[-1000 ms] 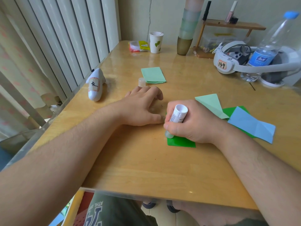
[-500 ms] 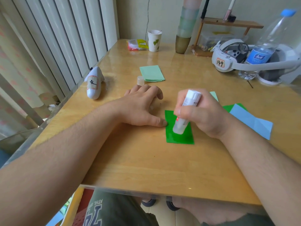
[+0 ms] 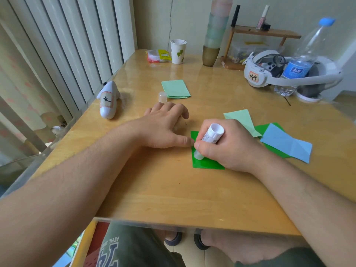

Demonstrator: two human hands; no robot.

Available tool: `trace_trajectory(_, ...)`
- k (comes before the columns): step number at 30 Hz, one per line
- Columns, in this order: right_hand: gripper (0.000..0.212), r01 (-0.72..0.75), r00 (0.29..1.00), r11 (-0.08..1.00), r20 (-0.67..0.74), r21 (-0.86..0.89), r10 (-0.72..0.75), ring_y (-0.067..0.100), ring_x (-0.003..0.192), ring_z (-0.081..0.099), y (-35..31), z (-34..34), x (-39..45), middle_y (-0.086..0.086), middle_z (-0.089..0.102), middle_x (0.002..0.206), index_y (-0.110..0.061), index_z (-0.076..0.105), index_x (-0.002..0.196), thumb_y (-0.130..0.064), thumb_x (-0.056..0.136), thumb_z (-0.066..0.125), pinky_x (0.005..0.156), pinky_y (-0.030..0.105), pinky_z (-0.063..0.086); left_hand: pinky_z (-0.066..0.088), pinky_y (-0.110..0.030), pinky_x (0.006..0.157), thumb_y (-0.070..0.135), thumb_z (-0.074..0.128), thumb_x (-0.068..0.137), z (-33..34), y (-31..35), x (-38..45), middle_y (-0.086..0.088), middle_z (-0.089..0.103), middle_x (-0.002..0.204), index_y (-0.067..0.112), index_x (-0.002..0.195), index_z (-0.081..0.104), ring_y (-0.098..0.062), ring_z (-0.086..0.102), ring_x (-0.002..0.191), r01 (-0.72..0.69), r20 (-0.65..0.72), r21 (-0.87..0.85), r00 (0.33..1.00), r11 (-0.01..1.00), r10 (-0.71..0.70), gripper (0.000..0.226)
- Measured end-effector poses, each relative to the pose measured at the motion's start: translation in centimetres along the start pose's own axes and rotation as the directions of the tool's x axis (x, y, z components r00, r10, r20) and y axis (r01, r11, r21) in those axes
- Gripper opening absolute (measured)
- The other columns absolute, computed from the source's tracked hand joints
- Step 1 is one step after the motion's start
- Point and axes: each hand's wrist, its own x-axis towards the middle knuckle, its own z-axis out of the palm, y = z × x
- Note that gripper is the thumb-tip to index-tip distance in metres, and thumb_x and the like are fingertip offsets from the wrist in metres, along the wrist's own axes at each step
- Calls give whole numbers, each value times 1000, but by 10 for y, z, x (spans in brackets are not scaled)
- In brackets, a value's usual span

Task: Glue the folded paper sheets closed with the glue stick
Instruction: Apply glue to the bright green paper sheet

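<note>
Now, glue stick (image 3: 211, 137) gripped in right hand (image 3: 229, 147), tip pressed on dark green sheet (image 3: 207, 163), sheet edge pinned by flat, open left hand (image 3: 163, 128) on bench (image 3: 163, 193).

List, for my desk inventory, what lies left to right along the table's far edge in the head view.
Snack packet → paper cup → stacked cups → wooden shelf → headset → water bottle.

Paper cup (image 3: 178, 51) by wall; headset (image 3: 269, 76) beside water bottle (image 3: 302, 60).

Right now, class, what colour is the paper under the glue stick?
Bright green paper, under the glue stick; head view.
</note>
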Motion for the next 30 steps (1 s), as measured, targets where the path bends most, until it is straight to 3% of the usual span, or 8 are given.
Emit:
trace_trajectory(3, 20, 7, 1000, 1000, 12, 25, -7, 9, 61, 49, -2, 3, -2, -2, 60, 65, -18, 65, 72, -36, 74, 72, 59, 29, 39, 27, -40, 110, 88, 45, 55, -1, 3, -2, 10, 39, 137, 44, 125, 37, -15, 26, 125, 5, 3, 2, 1000, 1000, -5, 83)
trace_trajectory(10, 17, -1, 995, 987, 101, 160, -15, 7, 63, 52, -7, 8, -8, -6, 62, 65, -20, 68, 74, -35, 74, 75, 59, 23, 41, 27, -39, 109, 89, 46, 49, -1, 4, -4, 9, 38, 141, 42, 128, 37, -19, 27, 129, 1, 10, 20, 1000, 1000, -1, 92)
trace_trajectory(14, 34, 41, 998, 952, -53, 305, -26, 11, 64, 50, -5, 2, -5, 10, 56, 64, -3, 63, 73, -36, 70, 71, 59, 23, 39, 29, -41, 110, 88, 63, 62, 0, 3, -2, 11, 37, 138, 44, 125, 35, -15, 26, 125, -5, 3, 19, 1000, 1000, 5, 81)
trace_trajectory(18, 32, 15, 994, 986, -105, 167, 2, 27, 65, 48, 1, 0, -4, 20, 56, 71, -4, 60, 72, -35, 71, 69, 61, 33, 39, 28, -42, 112, 83, 67, 67, 1, 0, 0, 12, 38, 137, 44, 124, 36, -12, 23, 121, -15, -14, 20, 1000, 1000, 15, 76)
trace_trajectory(24, 25, 54, 997, 998, -52, 40, -52, 30, 67, 52, 0, 9, -8, 11, 60, 66, -10, 60, 70, -34, 73, 69, 59, 41, 43, 29, -41, 110, 91, 50, 51, 1, 1, -2, 12, 38, 135, 45, 124, 36, -17, 28, 125, -4, 1, 21, 1000, 1000, 4, 87)
trace_trajectory(30, 19, 63, 998, 996, 11, 70, -64, 20, 65, 55, -9, 17, -10, 1, 64, 66, -16, 66, 71, -32, 74, 74, 59, 37, 45, 27, -38, 109, 83, 49, 50, 0, 2, -3, 11, 38, 137, 44, 124, 35, -20, 29, 129, -4, 4, 2, 1000, 1000, 4, 85)
